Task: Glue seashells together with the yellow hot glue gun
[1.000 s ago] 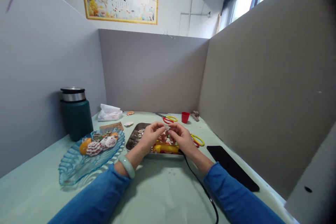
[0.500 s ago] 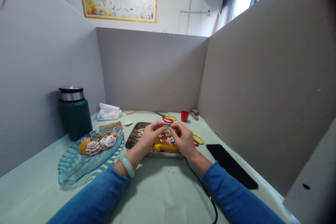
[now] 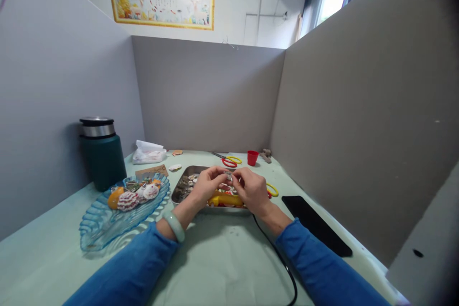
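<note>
Above the metal tray (image 3: 174, 199), my left hand (image 3: 211, 182) and my right hand (image 3: 251, 188) meet, fingertips pinched close together. Between them is a tiny clear or pale piece (image 3: 229, 177), too small to name. Both hands are closed on it. Beneath my hands the tray holds shells (image 3: 190, 179) and other small bits. A yellow tool (image 3: 225, 200), from which a black cord seems to run, lies across the tray's near side, partly hidden by my right hand. Yellow-handled scissors (image 3: 273, 190) show just behind my right hand.
On the left, a blue glass dish (image 3: 96, 234) holds shells and trinkets beside a dark green bottle (image 3: 103, 160). A tissue pack (image 3: 148, 154), more scissors (image 3: 229, 161) and a red cup (image 3: 252, 158) stand at the back. A black phone-like slab (image 3: 315, 224) lies right; the cord (image 3: 278, 253) crosses the front.
My right hand has shifted very slightly, its fingers curling a little more around the small piece. My left hand stays nearly in place. Nothing else has moved visibly.
</note>
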Action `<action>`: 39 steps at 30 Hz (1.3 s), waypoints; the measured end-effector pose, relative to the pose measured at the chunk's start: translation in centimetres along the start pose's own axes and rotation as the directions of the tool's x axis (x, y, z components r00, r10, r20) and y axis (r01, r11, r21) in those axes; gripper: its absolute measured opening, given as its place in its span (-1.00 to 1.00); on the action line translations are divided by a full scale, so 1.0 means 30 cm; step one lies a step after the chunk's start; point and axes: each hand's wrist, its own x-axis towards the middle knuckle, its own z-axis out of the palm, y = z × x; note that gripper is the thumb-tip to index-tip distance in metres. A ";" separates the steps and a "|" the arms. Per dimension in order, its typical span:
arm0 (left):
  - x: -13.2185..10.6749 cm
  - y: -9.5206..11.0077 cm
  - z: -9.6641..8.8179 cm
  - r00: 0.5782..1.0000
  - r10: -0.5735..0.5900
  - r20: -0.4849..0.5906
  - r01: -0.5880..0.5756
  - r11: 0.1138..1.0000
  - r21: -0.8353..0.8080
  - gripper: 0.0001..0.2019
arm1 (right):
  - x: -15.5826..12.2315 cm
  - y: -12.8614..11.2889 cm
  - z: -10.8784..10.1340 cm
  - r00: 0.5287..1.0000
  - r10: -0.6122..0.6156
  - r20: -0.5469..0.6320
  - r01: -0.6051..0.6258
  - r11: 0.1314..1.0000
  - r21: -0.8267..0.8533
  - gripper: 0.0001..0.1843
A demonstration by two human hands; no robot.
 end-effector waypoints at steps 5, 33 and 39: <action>-0.002 0.002 0.001 0.999 0.009 -0.031 -0.009 1.000 -0.001 -0.82 | 0.000 0.000 0.005 1.000 -0.006 -0.001 0.006 1.000 -0.021 -0.88; -0.006 0.002 0.004 0.996 -0.085 0.034 0.087 0.996 -0.034 -0.58 | 0.001 0.045 0.027 0.913 0.366 0.181 -0.408 0.848 0.340 -0.87; 0.012 0.012 -0.016 0.998 0.064 0.026 -0.065 0.997 0.043 -0.61 | 0.026 0.044 0.024 0.773 0.499 0.392 -0.627 0.502 0.596 -0.85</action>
